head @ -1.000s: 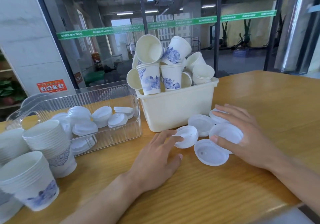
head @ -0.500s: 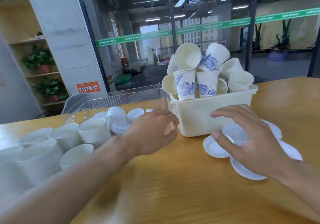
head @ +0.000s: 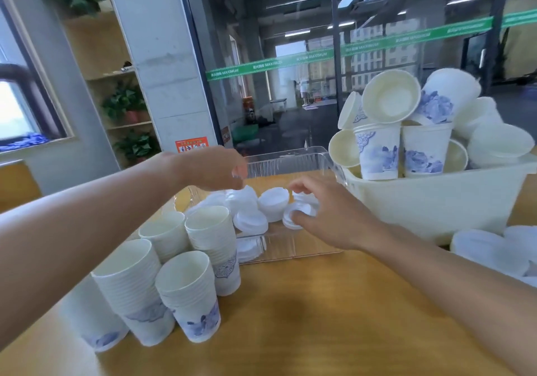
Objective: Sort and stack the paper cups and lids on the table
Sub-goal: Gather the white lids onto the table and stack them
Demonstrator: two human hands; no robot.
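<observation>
In clear bin [head: 290, 160]: white lids [head: 273, 201]

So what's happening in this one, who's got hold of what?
A person is sorting cups and lids. The right hand holds a white lid over the clear tray, which already holds several lids. The left hand hovers above the tray's far side; whether it holds anything is unclear. Nested cup stacks stand in front of the tray, loose cups fill the cream bin, and more lids lie beside it.
</observation>
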